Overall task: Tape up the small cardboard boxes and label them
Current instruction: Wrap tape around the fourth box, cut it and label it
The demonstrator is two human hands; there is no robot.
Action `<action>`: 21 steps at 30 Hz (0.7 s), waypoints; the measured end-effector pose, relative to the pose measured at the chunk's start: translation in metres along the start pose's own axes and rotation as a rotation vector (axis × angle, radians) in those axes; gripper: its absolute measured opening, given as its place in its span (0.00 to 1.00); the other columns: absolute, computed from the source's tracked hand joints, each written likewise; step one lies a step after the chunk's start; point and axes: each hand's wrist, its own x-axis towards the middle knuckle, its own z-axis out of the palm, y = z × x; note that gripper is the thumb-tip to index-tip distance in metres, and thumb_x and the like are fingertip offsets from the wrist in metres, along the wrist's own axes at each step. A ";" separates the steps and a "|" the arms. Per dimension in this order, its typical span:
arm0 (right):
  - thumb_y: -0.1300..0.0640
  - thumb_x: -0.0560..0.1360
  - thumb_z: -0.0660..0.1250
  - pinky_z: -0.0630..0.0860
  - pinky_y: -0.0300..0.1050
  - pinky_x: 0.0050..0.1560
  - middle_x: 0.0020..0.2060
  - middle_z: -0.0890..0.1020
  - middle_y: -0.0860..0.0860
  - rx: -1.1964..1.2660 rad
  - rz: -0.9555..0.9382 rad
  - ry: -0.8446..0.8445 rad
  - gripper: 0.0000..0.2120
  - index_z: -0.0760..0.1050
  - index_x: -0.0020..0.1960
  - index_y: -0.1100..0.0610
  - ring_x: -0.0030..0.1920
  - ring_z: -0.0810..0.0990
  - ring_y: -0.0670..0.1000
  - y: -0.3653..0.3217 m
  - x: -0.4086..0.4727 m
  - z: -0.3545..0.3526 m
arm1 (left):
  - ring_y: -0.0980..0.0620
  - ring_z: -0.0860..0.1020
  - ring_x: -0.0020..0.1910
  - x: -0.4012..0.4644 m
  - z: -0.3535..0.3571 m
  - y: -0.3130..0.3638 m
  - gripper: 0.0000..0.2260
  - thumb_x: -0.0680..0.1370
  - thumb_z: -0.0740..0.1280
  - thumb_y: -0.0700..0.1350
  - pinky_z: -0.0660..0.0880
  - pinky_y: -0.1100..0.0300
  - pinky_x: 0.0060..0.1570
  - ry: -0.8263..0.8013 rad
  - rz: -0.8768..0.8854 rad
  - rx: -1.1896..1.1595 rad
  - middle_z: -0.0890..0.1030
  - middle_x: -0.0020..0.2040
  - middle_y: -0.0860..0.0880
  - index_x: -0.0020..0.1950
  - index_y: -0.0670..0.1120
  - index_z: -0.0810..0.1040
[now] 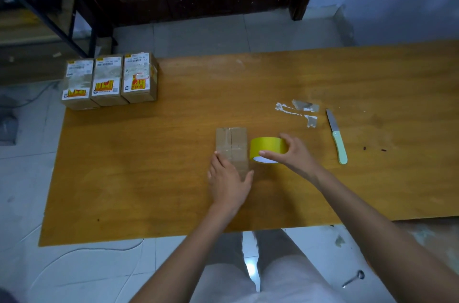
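A small plain cardboard box (231,143) lies in the middle of the wooden table (149,153), its flaps meeting in a centre seam. My left hand (227,182) rests on its near end, thumb against the right side. Right beside the box stands a yellow roll of tape (267,147), and my right hand (294,153) grips it from the right with thumb and fingers around it. Three taped boxes with printed labels (109,79) stand in a row at the table's far left corner.
A knife with a pale green handle (337,137) lies to the right of the tape. Torn scraps of tape or label (298,110) stick to the table behind it. A dark wooden door and a metal rack stand beyond the table.
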 end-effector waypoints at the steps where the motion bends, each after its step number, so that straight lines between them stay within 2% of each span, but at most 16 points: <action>1: 0.28 0.56 0.71 0.62 0.43 0.62 0.72 0.67 0.53 -0.001 -0.002 -0.001 0.54 0.63 0.74 0.55 0.71 0.64 0.53 0.001 0.001 0.000 | 0.42 0.58 0.75 0.001 0.004 0.000 0.46 0.75 0.65 0.63 0.55 0.52 0.73 0.002 -0.009 -0.004 0.57 0.77 0.38 0.78 0.34 0.48; 5: 0.27 0.56 0.71 0.64 0.44 0.63 0.71 0.68 0.54 -0.011 0.005 -0.008 0.55 0.63 0.74 0.56 0.71 0.65 0.53 0.005 0.001 -0.001 | 0.40 0.60 0.74 0.002 0.010 0.008 0.49 0.72 0.69 0.63 0.60 0.51 0.71 0.028 -0.044 0.007 0.59 0.75 0.37 0.77 0.33 0.49; 9: 0.27 0.54 0.72 0.68 0.45 0.60 0.68 0.70 0.55 -0.079 -0.003 -0.041 0.57 0.62 0.74 0.56 0.67 0.69 0.54 0.008 -0.001 -0.006 | 0.38 0.69 0.66 0.007 0.010 0.016 0.51 0.67 0.73 0.63 0.68 0.49 0.64 0.044 -0.087 0.033 0.65 0.71 0.36 0.74 0.32 0.55; 11: 0.31 0.57 0.75 0.68 0.44 0.58 0.66 0.72 0.55 -0.146 -0.023 -0.044 0.55 0.62 0.74 0.58 0.65 0.71 0.54 0.007 -0.001 -0.008 | 0.38 0.70 0.63 0.010 0.009 0.016 0.50 0.66 0.73 0.64 0.69 0.49 0.61 0.045 -0.101 0.033 0.67 0.68 0.36 0.73 0.32 0.57; 13: 0.42 0.64 0.78 0.70 0.44 0.52 0.59 0.75 0.56 -0.196 -0.060 -0.022 0.45 0.64 0.71 0.62 0.59 0.74 0.55 0.003 -0.002 -0.009 | 0.38 0.70 0.63 0.013 0.006 0.015 0.49 0.67 0.71 0.64 0.69 0.49 0.61 0.037 -0.095 0.015 0.69 0.67 0.37 0.73 0.32 0.57; 16: 0.56 0.70 0.75 0.69 0.47 0.38 0.41 0.78 0.55 -0.195 -0.213 0.034 0.20 0.71 0.56 0.61 0.41 0.76 0.55 -0.010 -0.009 -0.016 | 0.38 0.72 0.62 0.016 -0.008 0.010 0.47 0.66 0.72 0.64 0.71 0.49 0.59 0.100 -0.051 -0.071 0.72 0.64 0.38 0.71 0.34 0.60; 17: 0.58 0.70 0.74 0.67 0.45 0.34 0.37 0.77 0.53 -0.178 -0.269 0.056 0.16 0.71 0.51 0.59 0.37 0.75 0.53 -0.014 -0.013 -0.022 | 0.37 0.73 0.62 0.017 -0.015 0.008 0.47 0.66 0.71 0.65 0.72 0.49 0.59 0.134 -0.029 -0.105 0.72 0.64 0.38 0.71 0.34 0.61; 19: 0.60 0.68 0.74 0.63 0.39 0.29 0.33 0.75 0.49 -0.165 -0.386 0.101 0.16 0.68 0.47 0.55 0.31 0.72 0.48 -0.023 -0.019 -0.032 | 0.37 0.73 0.62 0.019 -0.029 0.006 0.47 0.66 0.72 0.65 0.73 0.47 0.58 0.198 0.018 -0.149 0.72 0.64 0.37 0.71 0.33 0.62; 21: 0.60 0.67 0.73 0.63 0.38 0.29 0.32 0.74 0.48 -0.187 -0.467 0.125 0.17 0.66 0.48 0.52 0.30 0.72 0.45 -0.034 -0.020 -0.039 | 0.36 0.72 0.62 0.021 -0.043 0.009 0.47 0.66 0.73 0.63 0.71 0.47 0.60 0.228 0.050 -0.134 0.72 0.65 0.36 0.71 0.31 0.62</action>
